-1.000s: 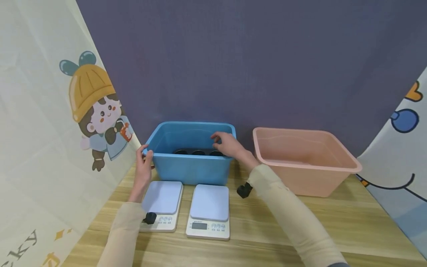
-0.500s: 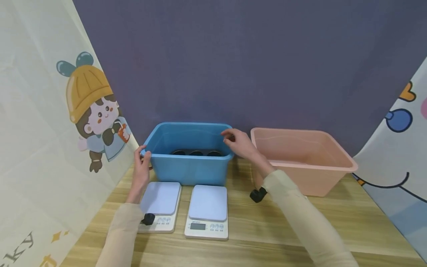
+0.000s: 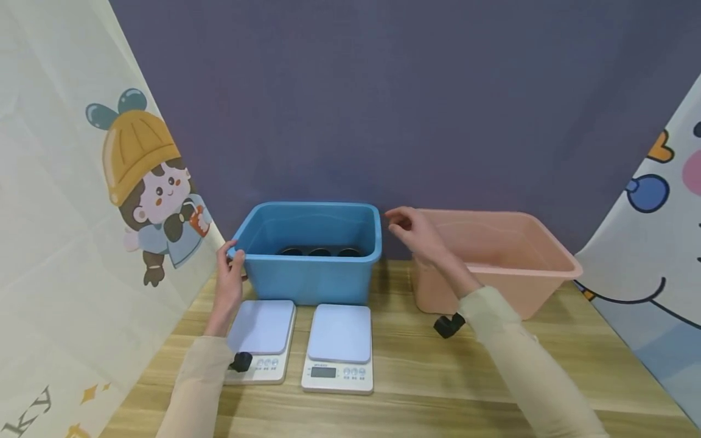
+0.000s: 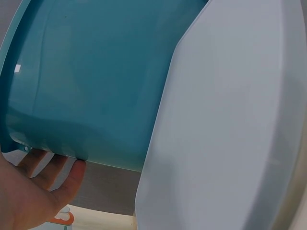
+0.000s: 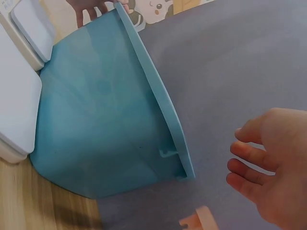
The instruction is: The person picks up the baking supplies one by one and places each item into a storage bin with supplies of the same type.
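My left hand point(image 3: 228, 277) grips the blue plastic bin point(image 3: 309, 280) at its front left corner, thumb at the rim. In the left wrist view the fingers point(image 4: 72, 179) lie against the bin's outer wall just under the rim. My right hand point(image 3: 418, 234) is in the air between the two bins, its fingers loosely curled with nothing between them. It overlaps the left end of the pink plastic bin point(image 3: 493, 286) in the head view. Down in the blue bin sits a dark piece with round openings point(image 3: 320, 252), mostly hidden by the front wall.
Two white kitchen scales stand before the blue bin: the left scale point(image 3: 265, 328), partly behind my left forearm, and the right scale point(image 3: 341, 334). All rest on a wooden table point(image 3: 416, 389). A dark cloth point(image 3: 383, 109) hangs behind, with printed sheets point(image 3: 49, 182) at the sides.
My right hand has moved right and out from over the blue bin to the gap before the pink bin. My left hand keeps its grip on the corner.
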